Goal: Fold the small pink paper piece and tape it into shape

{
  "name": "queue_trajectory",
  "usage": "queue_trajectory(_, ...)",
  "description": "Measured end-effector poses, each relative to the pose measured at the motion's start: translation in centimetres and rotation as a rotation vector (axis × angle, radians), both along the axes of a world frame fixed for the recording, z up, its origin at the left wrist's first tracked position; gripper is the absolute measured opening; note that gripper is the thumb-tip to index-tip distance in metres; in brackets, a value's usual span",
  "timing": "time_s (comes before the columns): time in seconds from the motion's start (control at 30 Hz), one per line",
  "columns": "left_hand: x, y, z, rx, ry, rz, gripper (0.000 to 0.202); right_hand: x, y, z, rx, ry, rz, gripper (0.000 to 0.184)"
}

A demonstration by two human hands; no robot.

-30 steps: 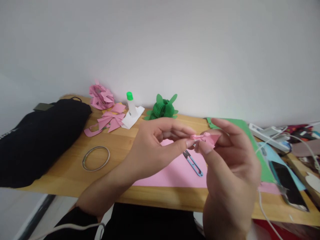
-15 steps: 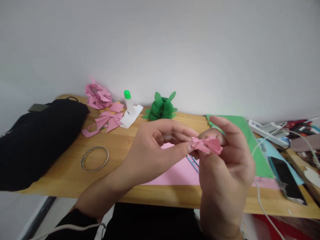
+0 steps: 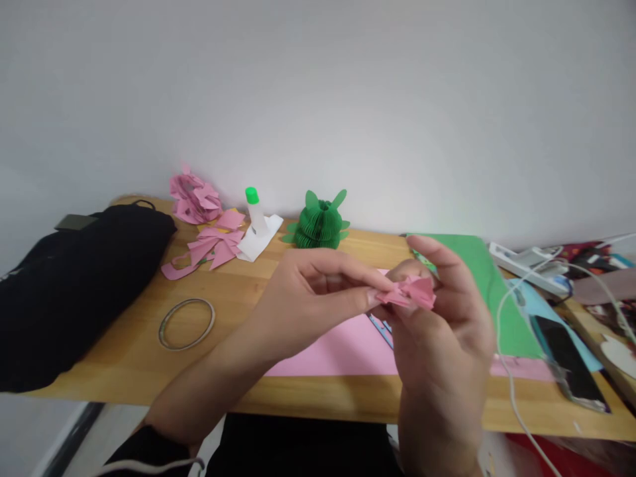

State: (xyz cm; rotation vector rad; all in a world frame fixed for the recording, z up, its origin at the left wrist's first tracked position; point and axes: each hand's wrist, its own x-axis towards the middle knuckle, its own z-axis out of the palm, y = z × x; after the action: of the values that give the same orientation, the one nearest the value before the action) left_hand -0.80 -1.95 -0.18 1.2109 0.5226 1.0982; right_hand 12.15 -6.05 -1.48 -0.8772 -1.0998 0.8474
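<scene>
Pink folded paper (image 3: 416, 291) held up, nearer wearer and right of green paper figure (image 3: 322, 224). Left hand (image 3: 311, 315) pinched its near-left end; right hand (image 3: 442, 348) pinched it from below. Since second ago, paper had turned from edge-on to broader face; right hand hid more of blue snips (image 3: 381, 331), also nearer than figure. Probably meant reorienting within grip, no release yet.

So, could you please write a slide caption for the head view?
Left hand and right hand hold folded pink paper above a pink sheet, with a green papercraft standing behind.
</scene>
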Motion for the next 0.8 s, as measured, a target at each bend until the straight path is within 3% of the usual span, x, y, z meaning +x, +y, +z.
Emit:
queue_trajectory(0.23, -0.6, 0.1, 0.1, 0.112, 0.045, -0.057, 0.022, 0.9, 1.0, 1.1, -0.123, 0.083, 0.206, 0.047)
queue_trajectory(0.37, -0.8, -0.2, 0.3, 0.256, 0.148, 0.055, 0.018, 0.9, 1.2, 1.5, -0.173, 0.125, 0.285, 0.046)
queue_trajectory(0.47, -1.0, -0.3, 0.4, 0.258, 0.151, 0.104, 0.012, 0.7, 1.4, 1.8, -0.206, 0.127, 0.301, 0.040)
queue_trajectory(0.63, -1.0, -0.2, 0.4, 0.189, 0.072, 0.039, 0.014, 0.5, 1.4, 2.0, -0.195, 0.122, 0.328, 0.039)
queue_trajectory(0.8, -0.8, -0.2, 0.5, 0.225, 0.122, 0.082, 0.018, 0.5, 1.1, 1.5, -0.138, 0.112, 0.259, 0.038)
